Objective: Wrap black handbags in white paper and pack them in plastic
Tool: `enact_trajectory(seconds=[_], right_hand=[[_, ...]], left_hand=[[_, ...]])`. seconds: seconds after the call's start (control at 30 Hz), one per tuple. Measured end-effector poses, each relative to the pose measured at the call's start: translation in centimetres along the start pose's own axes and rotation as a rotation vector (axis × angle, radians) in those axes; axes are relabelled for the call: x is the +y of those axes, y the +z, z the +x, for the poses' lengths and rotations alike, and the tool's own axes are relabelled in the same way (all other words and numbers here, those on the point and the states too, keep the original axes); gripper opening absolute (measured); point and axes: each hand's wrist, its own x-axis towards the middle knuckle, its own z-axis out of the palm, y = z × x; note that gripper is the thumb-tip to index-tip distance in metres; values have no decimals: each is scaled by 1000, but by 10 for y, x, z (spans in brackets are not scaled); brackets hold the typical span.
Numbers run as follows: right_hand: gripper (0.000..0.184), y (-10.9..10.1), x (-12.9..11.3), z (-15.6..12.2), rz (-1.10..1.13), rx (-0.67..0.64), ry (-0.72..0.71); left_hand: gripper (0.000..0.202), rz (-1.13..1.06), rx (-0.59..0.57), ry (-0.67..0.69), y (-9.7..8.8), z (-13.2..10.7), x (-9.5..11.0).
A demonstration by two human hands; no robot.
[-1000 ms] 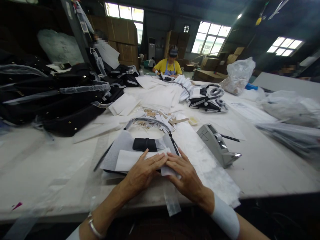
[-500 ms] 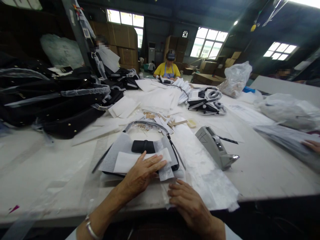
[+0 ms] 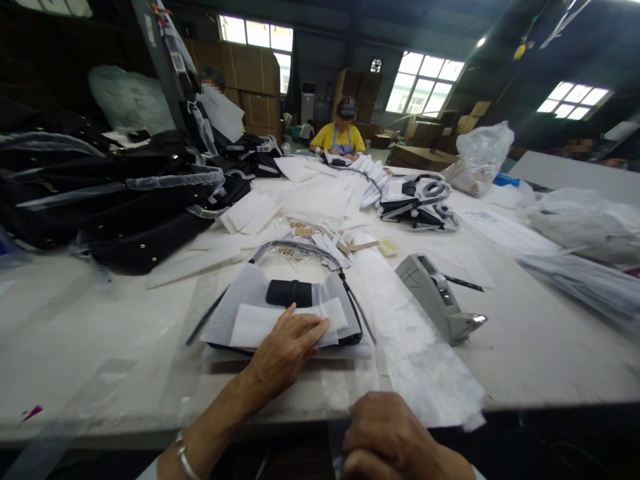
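Observation:
My left hand (image 3: 285, 350) lies flat with its fingers stretched out on a white paper sheet (image 3: 250, 323). The sheet is folded over a flat black bag (image 3: 293, 293), which is wrapped in grey tissue on the table (image 3: 100, 333). My right hand (image 3: 395, 437) is low at the table's near edge, off the bag. Its fingers are curled into a loose fist. What they hold, if anything, is hidden. A clear strip (image 3: 333, 390) runs from the bag toward that hand.
A grey tape dispenser (image 3: 435, 297) stands right of the bag, beside a long white tissue sheet (image 3: 410, 333). Black bags (image 3: 125, 200) are piled at the left. Paper tags (image 3: 320, 240), wrapped bags (image 3: 415, 200) and plastic sacks (image 3: 477, 160) lie farther off. A person in yellow (image 3: 340, 137) works at the far end.
My right hand has left the wrapped bag and drawn back toward me to the table's edge, closing into a fist. My left hand has stayed flat on the paper.

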Motion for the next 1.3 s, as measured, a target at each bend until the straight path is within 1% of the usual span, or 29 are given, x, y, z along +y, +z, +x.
enact_trajectory(seconds=[0.07,0.1,0.2,0.23,0.3,0.37,0.43,0.5,0.57,0.6,0.67,0.8,0.93,1.03,1.13,1.2,1.3], right_hand=[[10,-13,1,18,-32,97,-32],[10,-18,4,28,-87,133,-48],[39,-23,25,51,-295,143,-42],[44,-21,33,56,-326,132,-29],[45,-15,48,60,-317,126,11],[42,-8,56,59,-276,132,56],[37,-3,59,58,-253,130,81],[26,-1,59,58,-241,155,84],[15,-1,57,60,-235,218,71],[13,-2,57,62,-234,244,59],[14,-3,55,63,-240,272,16],[19,-7,53,60,-247,271,-103],[24,-6,53,51,-279,246,-141],[27,-6,55,44,-268,198,-139],[27,-4,58,39,-194,151,-82],[24,1,60,39,-138,185,-50],[16,11,62,41,-101,280,-47]], left_hand=[[49,-21,-13,-11,-1,1,2],[49,-30,-16,-16,-3,1,2],[48,-52,-37,-27,-6,3,4],[48,-63,-43,-31,-7,4,4],[46,-95,-39,-46,-7,4,4],[41,-124,-5,-72,-5,3,4],[39,-130,42,-94,-3,1,3],[42,-116,75,-91,-2,0,2],[48,-101,71,-73,-2,-1,1],[50,-96,58,-62,-2,-1,0],[53,-95,27,-37,-3,-1,-1],[50,-108,2,-13,-3,-3,-2],[49,-110,-29,-16,1,-3,-4],[46,-133,-40,-1,1,-3,-3],[39,-189,-51,-6,-6,-1,0],[33,-239,-72,-47,-12,1,2],[22,-298,-77,-127,-17,5,7]])
